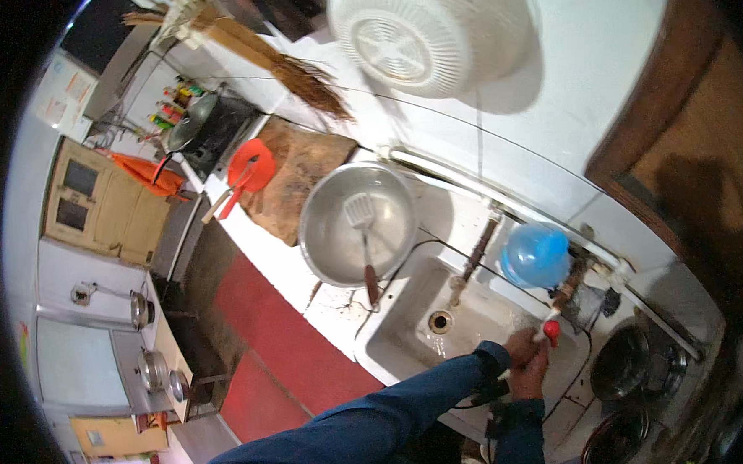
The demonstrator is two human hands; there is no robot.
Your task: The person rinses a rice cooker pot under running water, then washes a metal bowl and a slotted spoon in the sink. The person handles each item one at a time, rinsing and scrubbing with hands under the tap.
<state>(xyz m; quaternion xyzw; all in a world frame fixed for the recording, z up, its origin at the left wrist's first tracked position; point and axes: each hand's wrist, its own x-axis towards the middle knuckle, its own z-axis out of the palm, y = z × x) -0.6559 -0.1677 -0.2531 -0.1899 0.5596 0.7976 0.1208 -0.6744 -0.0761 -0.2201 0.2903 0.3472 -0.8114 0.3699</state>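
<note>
My left hand (521, 349) and my right hand (531, 375) are close together over the right part of the ceramic sink (408, 324), just below a tap with a red handle (551, 330). Whether they hold anything is hidden by the fingers and the small scale. Left of the sink stands a large metal basin (327, 234) with a slotted spatula (363, 223) in it, its brown handle resting over the rim. A second tap (479, 248) reaches over the sink near the drain (440, 321). A blue plastic container (535, 256) sits behind the sink.
A wooden board (287, 192) and a red plastic ladle (251, 169) lie beyond the basin, near a stove with a wok (192, 125). Dark pans (619, 362) stand right of the sink. A white basket (399, 41) and a brush (304, 84) hang on the wall.
</note>
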